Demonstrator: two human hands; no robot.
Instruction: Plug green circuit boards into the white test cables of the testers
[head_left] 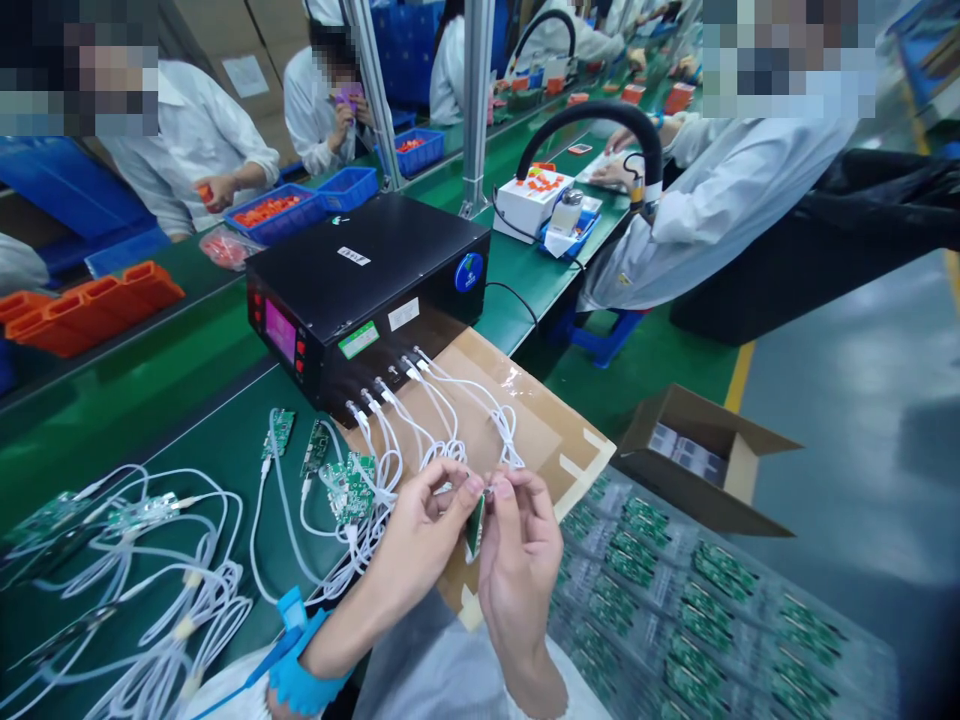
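A small green circuit board (475, 528) hangs edge-on between my two hands, above the cardboard sheet. My left hand (431, 520) pinches it near its top with thumb and fingers. My right hand (523, 550) is closed, its thumb and forefinger pinched at the board's top edge beside a small metallic piece. A white cable (507, 425) runs down to those right fingertips, and its end is hidden by them. The black test box (367, 270), with a pink-lit screen, stands beyond, several white cables plugged into its side. More green boards (351, 490) on cables lie left of my hands.
Tangled white cables (202, 590) spread over the green table at left. Clear trays of circuit boards (697, 610) lie at right, near an open carton (705, 450). Orange holders (97, 310) and blue bins (277, 212) line the conveyor. A co-worker (720, 200) sits at right.
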